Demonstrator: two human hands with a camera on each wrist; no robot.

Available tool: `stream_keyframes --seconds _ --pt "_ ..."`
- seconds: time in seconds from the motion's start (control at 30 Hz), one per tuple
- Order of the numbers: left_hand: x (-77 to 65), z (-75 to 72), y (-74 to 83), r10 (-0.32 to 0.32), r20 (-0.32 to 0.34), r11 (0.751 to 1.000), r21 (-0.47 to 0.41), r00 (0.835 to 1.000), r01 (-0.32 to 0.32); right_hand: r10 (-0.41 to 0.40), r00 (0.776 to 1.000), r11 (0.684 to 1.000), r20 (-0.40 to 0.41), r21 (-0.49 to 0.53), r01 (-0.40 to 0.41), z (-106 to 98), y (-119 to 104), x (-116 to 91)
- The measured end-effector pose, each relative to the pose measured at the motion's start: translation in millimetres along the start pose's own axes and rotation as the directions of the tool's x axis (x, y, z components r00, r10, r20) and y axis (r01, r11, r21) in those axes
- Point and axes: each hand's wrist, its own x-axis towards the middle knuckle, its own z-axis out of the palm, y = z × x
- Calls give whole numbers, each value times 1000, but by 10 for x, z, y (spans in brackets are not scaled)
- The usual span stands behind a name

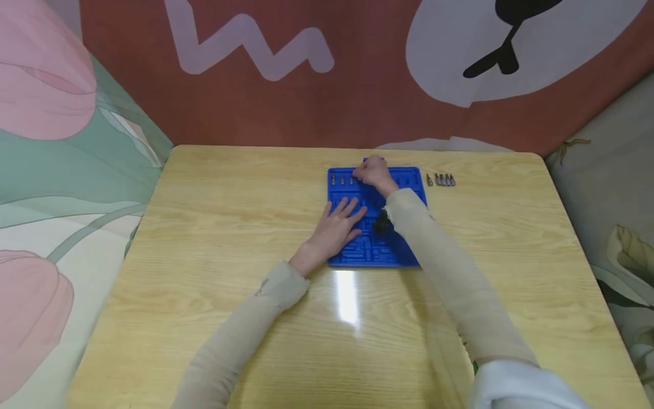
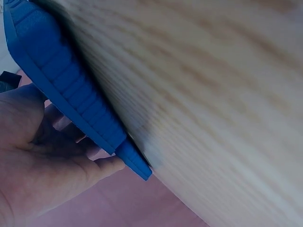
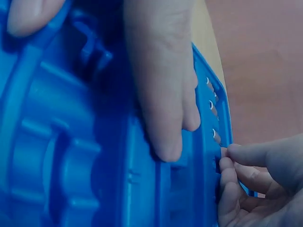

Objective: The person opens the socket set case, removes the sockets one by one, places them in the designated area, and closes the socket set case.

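Observation:
A blue moulded tool tray (image 1: pixel 378 258) lies flat on the table, shaped recesses all over it. My left hand (image 1: pixel 334 230) rests on its left part with fingers spread; in the left wrist view the hand (image 2: pixel 57 156) lies along the tray's edge (image 2: pixel 71 85). At the far row of slots my right hand (image 1: pixel 375 173) pinches with thumb and fingertips (image 3: pixel 232 151). The small metal screwdriver bit there is mostly hidden by the fingers. Left of that hand, metal bits (image 3: pixel 211 105) sit upright in the slots, also seen from the head view as bits (image 1: pixel 342 179).
Several loose bits (image 1: pixel 445 180) stand in a small group right of the tray, one bit (image 1: pixel 429 180) slightly apart. Light wooden table (image 1: pixel 230 216) surrounds the tray, and a red patterned backdrop (image 1: pixel 357 102) rises behind its far edge. A dark object (image 1: pixel 380 222) hangs by the right wrist.

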Motion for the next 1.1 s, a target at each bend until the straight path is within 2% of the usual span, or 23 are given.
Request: stream_keyframes --seconds 0.1,0.37,0.57,0.87,1.1 --pt "5 19 1 3 -6 1000 5 1000 -3 -1 1000 1000 23 -22 1 -14 -6 3" --pt "-5 -9 6 3 -12 1000 -1 1000 -3 62 993 994 101 86 -71 -30 -29 -8" --pt "-2 6 4 5 -18 1000 10 1000 -5 56 992 984 111 165 -74 -6 -36 -22" --pt "-8 -8 9 -6 7 1000 -17 1000 6 73 987 977 144 190 -100 -7 -20 -13" --pt "-3 -3 14 -7 1 1000 -9 1000 7 67 976 967 206 227 -114 -50 20 0"
